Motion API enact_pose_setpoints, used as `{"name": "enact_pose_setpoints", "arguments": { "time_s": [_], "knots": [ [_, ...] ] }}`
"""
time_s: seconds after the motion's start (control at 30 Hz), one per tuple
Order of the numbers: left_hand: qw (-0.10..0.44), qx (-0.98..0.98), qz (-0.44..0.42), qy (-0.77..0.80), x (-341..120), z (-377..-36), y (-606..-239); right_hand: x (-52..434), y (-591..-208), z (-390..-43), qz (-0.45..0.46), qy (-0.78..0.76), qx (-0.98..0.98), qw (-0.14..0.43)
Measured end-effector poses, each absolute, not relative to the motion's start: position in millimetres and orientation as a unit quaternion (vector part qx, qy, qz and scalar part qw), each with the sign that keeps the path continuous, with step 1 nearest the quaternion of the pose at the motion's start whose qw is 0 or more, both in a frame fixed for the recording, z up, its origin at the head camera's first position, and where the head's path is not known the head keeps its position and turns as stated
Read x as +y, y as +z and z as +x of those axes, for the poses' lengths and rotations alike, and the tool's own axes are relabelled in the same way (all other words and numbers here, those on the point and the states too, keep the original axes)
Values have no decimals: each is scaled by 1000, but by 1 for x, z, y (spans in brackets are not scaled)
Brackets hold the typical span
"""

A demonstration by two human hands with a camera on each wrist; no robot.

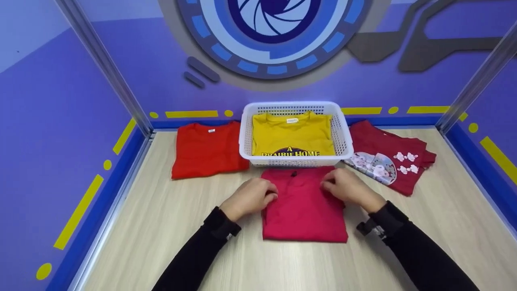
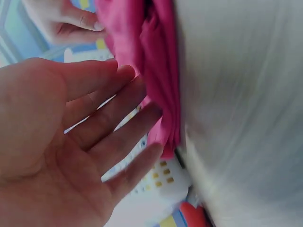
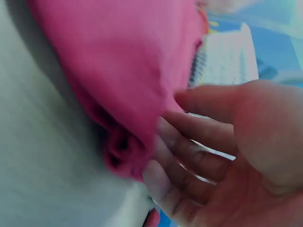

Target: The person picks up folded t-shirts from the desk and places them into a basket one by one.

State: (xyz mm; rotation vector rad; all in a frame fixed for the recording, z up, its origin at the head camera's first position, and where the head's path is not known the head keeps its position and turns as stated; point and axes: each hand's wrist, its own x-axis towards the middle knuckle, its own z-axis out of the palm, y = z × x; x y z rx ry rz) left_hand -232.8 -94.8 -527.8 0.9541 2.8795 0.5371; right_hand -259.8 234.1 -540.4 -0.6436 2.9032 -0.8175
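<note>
A folded pink shirt (image 1: 305,210) lies on the wooden table (image 1: 161,230) just in front of a white basket (image 1: 244,133). My left hand (image 1: 250,197) is at the shirt's left edge. In the left wrist view that hand (image 2: 71,142) is flat, with straight fingertips touching the pink shirt's (image 2: 161,71) folded edge. My right hand (image 1: 349,188) is at the shirt's right edge. In the right wrist view its fingers (image 3: 189,146) reach under the edge of the pink shirt (image 3: 123,61), with the thumb just above.
The basket holds a folded yellow shirt (image 1: 291,133) with printed letters. A folded red shirt (image 1: 208,149) lies left of the basket, and a dark red printed shirt (image 1: 387,153) lies to its right. Purple walls with metal posts enclose the table on three sides.
</note>
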Motion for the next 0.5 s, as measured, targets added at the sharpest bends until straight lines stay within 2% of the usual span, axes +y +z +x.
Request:
{"name": "enact_pose_setpoints", "arguments": {
  "time_s": [0.13,0.23,0.3,0.5],
  "knots": [
    [23,941,258,219,-100,-244,-525,252,-551,-269,-146,-290,945,-35],
    [8,956,203,214,-104,-253,-527,255,-552,-273,-105,-279,953,-48],
    [16,964,174,201,-106,-258,-528,248,-544,-270,-78,-259,962,-38],
    [58,967,147,200,-102,-267,-534,241,-553,-275,-69,-246,967,5]
  ]
}}
